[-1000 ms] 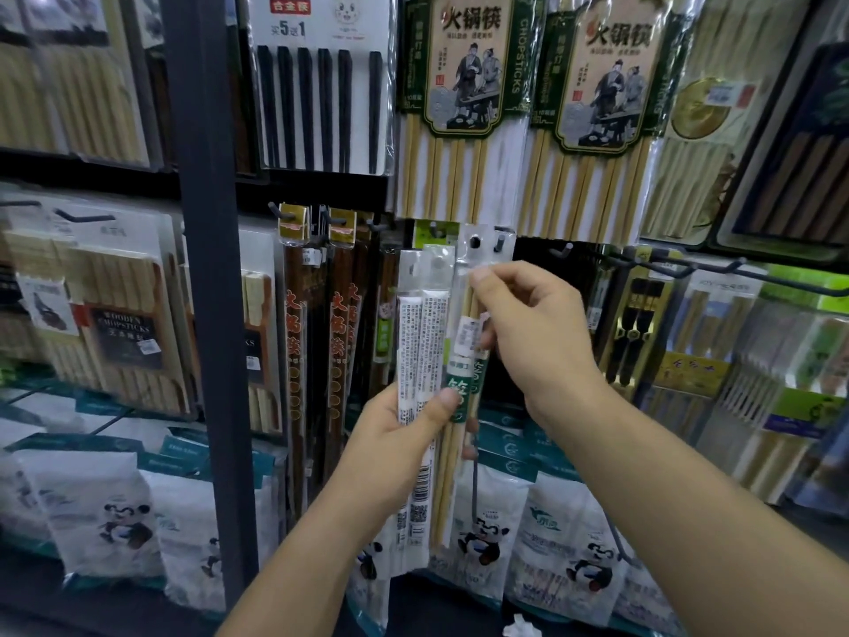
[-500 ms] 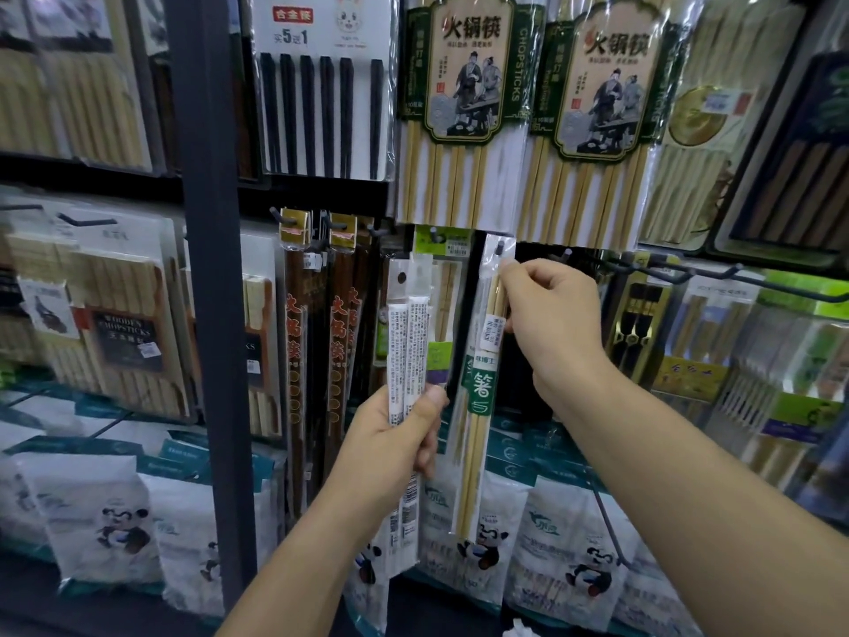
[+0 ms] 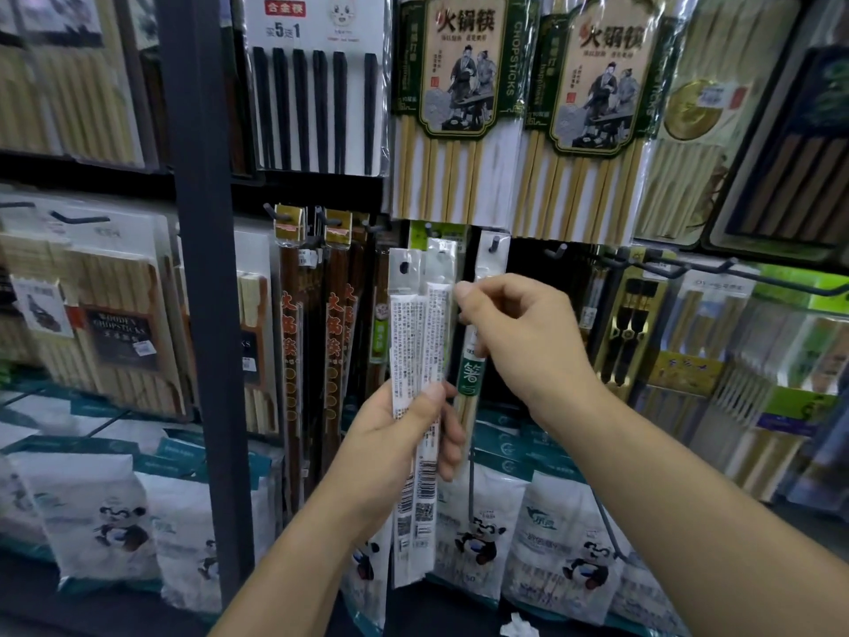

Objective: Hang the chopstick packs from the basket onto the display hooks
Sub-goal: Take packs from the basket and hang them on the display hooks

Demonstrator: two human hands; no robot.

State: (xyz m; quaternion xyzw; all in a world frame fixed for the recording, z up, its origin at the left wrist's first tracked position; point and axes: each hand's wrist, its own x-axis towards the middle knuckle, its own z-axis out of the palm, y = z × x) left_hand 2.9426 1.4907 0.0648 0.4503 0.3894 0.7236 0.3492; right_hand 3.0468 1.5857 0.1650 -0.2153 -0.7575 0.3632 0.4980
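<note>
Where the view is nearest, the left hand (image 3: 395, 445) is closed round two slim chopstick packs (image 3: 420, 324), thumb pressed across their front and fingers wrapped behind. The packs stand upright and side by side, printed white backs and barcodes facing the camera, punched hang-holes at the top. Just beyond and to the right, the right hand (image 3: 523, 342) is raised with fingers curled narrow. Its thumb tip sits at the right edge of the held packs, near their upper part. Whether it pinches anything cannot be told. Directly behind that hand, a third pack (image 3: 472, 377) with a green label hangs on a display hook (image 3: 495, 243), the peg showing through its hole. Its lower end drops behind the left hand's fingers. A bare hook (image 3: 560, 251) projects just to the right. Left of the held packs hang dark brown chopstick packs (image 3: 289, 342), beside a dark upright post (image 3: 202, 268). On the lower shelf stand white bags printed with pandas (image 3: 560, 535). Above, large bamboo chopstick packs (image 3: 459, 85) with green headers hang in a row.
</note>
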